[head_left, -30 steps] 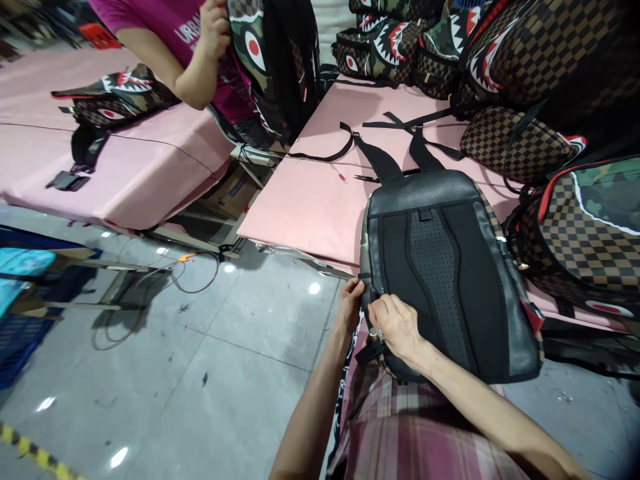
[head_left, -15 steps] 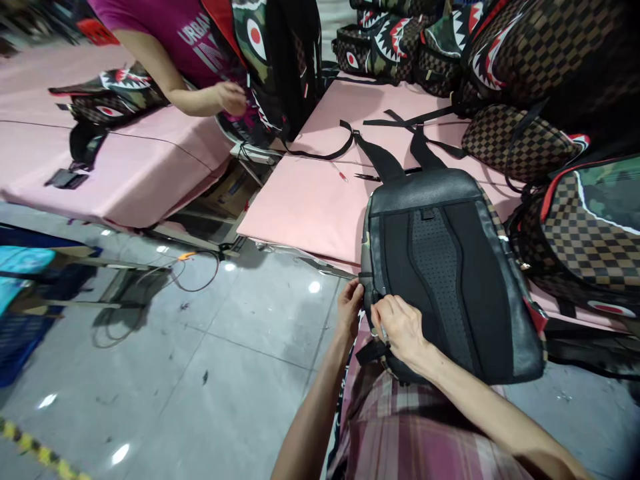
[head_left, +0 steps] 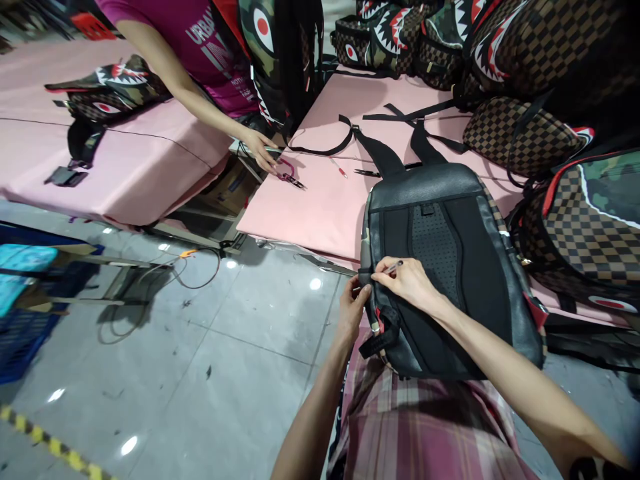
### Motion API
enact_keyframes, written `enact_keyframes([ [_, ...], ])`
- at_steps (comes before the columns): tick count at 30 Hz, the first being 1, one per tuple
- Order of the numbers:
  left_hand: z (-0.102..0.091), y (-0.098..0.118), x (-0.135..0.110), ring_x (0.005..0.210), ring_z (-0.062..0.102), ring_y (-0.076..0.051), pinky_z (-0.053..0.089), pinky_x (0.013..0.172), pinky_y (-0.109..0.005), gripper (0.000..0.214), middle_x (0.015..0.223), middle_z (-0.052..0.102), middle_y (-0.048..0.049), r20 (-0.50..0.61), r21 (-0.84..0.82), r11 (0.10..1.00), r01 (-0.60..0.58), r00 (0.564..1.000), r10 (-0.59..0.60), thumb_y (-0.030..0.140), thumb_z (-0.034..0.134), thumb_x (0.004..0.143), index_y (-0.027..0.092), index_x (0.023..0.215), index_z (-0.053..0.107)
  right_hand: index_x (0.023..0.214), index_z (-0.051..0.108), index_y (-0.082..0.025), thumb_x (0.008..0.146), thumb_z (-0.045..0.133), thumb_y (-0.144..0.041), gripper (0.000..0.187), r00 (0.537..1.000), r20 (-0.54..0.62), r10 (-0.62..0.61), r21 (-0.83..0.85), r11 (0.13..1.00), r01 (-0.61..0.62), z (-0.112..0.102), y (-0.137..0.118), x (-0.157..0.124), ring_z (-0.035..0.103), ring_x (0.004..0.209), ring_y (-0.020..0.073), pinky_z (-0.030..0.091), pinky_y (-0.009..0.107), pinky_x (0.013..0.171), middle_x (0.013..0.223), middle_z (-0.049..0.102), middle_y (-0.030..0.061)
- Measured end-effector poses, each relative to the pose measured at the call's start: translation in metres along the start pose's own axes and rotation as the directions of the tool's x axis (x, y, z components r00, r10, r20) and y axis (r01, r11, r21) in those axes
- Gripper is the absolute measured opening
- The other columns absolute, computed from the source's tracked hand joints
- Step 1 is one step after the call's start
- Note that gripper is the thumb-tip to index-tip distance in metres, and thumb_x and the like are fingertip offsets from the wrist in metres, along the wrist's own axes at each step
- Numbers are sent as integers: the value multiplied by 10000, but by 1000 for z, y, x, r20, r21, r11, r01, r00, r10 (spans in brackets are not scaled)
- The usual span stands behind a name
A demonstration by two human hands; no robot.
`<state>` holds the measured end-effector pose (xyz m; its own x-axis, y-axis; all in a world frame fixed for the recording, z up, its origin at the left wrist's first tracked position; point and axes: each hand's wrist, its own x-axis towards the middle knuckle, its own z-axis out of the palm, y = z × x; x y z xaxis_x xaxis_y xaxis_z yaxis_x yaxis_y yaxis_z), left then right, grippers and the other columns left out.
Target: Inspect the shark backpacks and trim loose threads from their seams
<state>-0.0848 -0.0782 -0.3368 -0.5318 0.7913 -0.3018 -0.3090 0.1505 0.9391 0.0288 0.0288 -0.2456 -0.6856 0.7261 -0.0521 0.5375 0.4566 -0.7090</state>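
Observation:
A black backpack rests back panel up, partly on the pink table and partly over my lap, its shoulder straps stretched away across the table. At its left side edge, my left hand pinches the side seam near a small black tab. My right hand is just beside it, fingers closed around a slim pen-like tool whose lower end is hidden at the bag's edge. Below the hands, a black strap end and a bit of red lining show at the side.
Across the pink table, a co-worker's hand reaches to thread snips. A red-tipped pen and dark snips lie near the straps. Checkered shark-mouth backpacks crowd the right. Another pink table stands left.
My right hand has moved up along the bag's left edge, and red lining now shows below it. The co-worker's hand has come down to the table, where thread snips now appear.

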Motion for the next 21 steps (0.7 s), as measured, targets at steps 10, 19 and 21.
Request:
enact_keyframes([
  [10,5,5,0,749,585,-137,453,706,-248,381,877,650,-32,-23,-53,997,49,998,-51,330,671,706,148,1035,609,842,651,-145,883,473,-284,229,992,82,-98,-138,984,109,8,15,21,643,692,154,374,217,631,775,692,52],
  [19,6,5,0,744,580,-139,447,689,-247,369,896,646,-39,-18,-65,996,61,998,-63,334,678,702,159,1021,620,879,637,-148,898,452,-301,241,988,107,-113,-179,975,131,10,17,22,648,741,169,377,231,665,818,694,65],
  [21,6,5,0,756,584,-144,448,694,-249,371,900,649,-41,-19,-71,995,66,998,-67,335,682,698,162,1020,622,882,642,-150,895,459,-300,238,986,121,-117,-169,976,137,10,18,22,647,741,167,376,228,660,806,695,58],
])
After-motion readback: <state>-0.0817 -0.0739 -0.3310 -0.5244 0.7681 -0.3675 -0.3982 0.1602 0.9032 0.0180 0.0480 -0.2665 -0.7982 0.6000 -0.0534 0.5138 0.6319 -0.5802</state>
